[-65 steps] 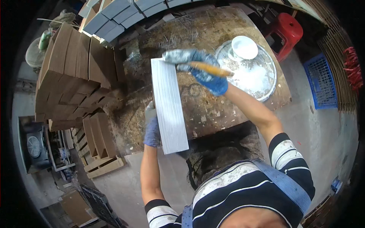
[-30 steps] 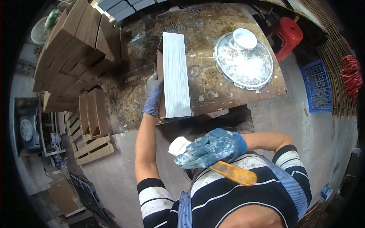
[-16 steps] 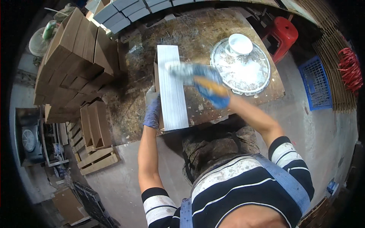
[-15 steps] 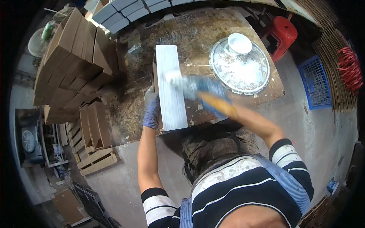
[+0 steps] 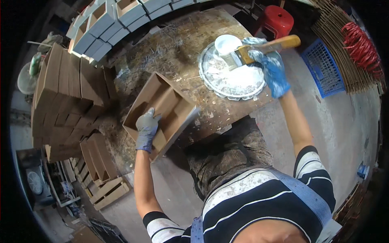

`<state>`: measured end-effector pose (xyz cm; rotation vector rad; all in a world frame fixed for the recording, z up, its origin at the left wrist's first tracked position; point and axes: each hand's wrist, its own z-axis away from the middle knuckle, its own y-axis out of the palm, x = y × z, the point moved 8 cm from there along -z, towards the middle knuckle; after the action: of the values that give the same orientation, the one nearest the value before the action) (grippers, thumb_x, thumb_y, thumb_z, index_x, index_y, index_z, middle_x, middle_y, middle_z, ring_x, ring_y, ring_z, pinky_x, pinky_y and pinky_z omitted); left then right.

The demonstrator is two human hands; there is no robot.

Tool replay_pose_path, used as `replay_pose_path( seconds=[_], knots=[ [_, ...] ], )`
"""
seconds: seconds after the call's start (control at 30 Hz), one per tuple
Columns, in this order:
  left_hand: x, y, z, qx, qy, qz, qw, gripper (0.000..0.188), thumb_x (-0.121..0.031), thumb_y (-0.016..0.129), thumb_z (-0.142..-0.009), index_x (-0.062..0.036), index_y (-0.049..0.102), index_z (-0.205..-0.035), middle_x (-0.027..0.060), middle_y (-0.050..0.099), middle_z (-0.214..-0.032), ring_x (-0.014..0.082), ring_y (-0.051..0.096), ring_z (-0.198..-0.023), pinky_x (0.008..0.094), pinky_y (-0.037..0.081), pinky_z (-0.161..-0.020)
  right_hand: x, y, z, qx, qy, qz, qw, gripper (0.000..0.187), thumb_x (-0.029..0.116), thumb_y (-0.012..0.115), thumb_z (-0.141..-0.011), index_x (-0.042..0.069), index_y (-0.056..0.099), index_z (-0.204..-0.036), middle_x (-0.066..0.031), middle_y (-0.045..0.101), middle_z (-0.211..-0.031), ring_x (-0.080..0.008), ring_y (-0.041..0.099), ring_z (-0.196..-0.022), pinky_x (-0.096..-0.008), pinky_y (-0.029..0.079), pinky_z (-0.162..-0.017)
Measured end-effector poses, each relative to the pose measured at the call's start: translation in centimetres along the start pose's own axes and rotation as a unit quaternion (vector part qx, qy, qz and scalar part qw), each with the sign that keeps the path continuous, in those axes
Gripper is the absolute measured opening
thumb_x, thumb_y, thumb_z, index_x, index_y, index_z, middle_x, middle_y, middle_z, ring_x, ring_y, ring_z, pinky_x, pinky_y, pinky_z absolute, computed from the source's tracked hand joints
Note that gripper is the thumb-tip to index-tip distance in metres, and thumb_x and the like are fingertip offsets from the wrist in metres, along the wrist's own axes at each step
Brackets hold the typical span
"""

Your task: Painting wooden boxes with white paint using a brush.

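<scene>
My left hand (image 5: 146,127), in a pale glove with a purple cuff, grips an open brown box (image 5: 178,130) by its wall, thumb on the inside. The box is turned with its hollow inside facing up, at the table's near left edge. In a paint-smeared blue glove, my right hand (image 5: 274,73) is closed around a wide paintbrush (image 5: 245,55) with a yellow handle. White-coated bristles hang over a round scalloped tray (image 5: 206,87) covered in white paint, beside a white bowl (image 5: 227,43).
Brown boxes (image 5: 60,89) are stacked at left, with grey-painted boxes (image 5: 103,24) along the far side. The worn wooden table (image 5: 178,56) carries paint marks. Beyond its right side are a red stool (image 5: 277,20), a blue crate (image 5: 323,67) and red strands (image 5: 362,50).
My right hand has swung the brush from the box's white-painted face over to the paint tray. My left hand has tilted and turned the box so its open side shows.
</scene>
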<state>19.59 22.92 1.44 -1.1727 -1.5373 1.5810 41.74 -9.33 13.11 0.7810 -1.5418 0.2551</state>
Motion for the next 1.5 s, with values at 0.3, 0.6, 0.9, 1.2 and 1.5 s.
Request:
replay_pose_path(
  seconds=[0.3,0.6,0.9,1.2,1.5],
  knots=[
    [0.0,5.3,2.0,0.007,0.075,-0.048,0.996,0.018,-0.021,0.062,-0.068,-0.0136,0.06,-0.085,0.0128,0.06,-0.072,0.0317,0.059,-0.065,0.0407,0.046,-0.054,-3.8,-8.0,-10.9,-0.117,-0.153,0.266,0.945,0.025,0.021,0.063,-0.076,0.006,0.06,-0.096,-0.0055,0.062,-0.092,-0.013,0.058,-0.085,-0.0262,0.045,-0.077],
    [-9.7,3.6,-1.9,0.063,0.153,-0.016,0.986,0.06,-0.028,0.072,-0.06,-0.0082,0.052,-0.112,0.0129,0.06,-0.091,0.0287,0.057,-0.081,0.0368,0.045,-0.07,-8.4,-9.7,-15.2,-0.134,-0.056,0.453,0.879,0.029,0.03,0.056,-0.075,0.008,0.059,-0.093,-0.0154,0.061,-0.084,-0.0314,0.058,-0.08,-0.0383,0.044,-0.071],
    [-9.3,5.6,-2.5,0.05,0.139,0.001,0.989,0.022,-0.004,0.056,-0.065,-0.0102,0.061,-0.086,0.012,0.06,-0.072,0.0292,0.059,-0.067,0.0373,0.047,-0.056,-9.3,-11.6,-15.0,-0.155,-0.055,0.473,0.865,0.025,0.028,0.057,-0.074,0.008,0.06,-0.088,-0.0159,0.061,-0.085,-0.0316,0.058,-0.079,-0.0389,0.045,-0.07],
    [-8.2,3.5,-1.8,0.0,0.119,0.043,0.992,0.025,-0.006,0.053,-0.069,-0.0118,0.062,-0.091,0.0125,0.061,-0.076,0.03,0.059,-0.069,0.0379,0.047,-0.059,-6.7,-17.4,-12.7,-0.272,-0.135,0.372,0.877,0.028,0.028,0.06,-0.074,0.009,0.06,-0.094,-0.0132,0.063,-0.087,-0.028,0.06,-0.082,-0.0359,0.046,-0.071],
    [-3.1,-3.7,-1.1,-0.123,0.034,0.128,0.984,0.009,-0.014,0.055,-0.077,-0.0055,0.057,-0.073,0.0165,0.056,-0.068,0.0331,0.056,-0.062,0.0353,0.044,-0.053,-7.3,-8.2,-7.1,-0.043,-0.155,0.413,0.897,0.029,0.023,0.057,-0.082,0.004,0.057,-0.104,-0.0094,0.061,-0.099,-0.018,0.057,-0.087,-0.0297,0.044,-0.078]
  ],
)
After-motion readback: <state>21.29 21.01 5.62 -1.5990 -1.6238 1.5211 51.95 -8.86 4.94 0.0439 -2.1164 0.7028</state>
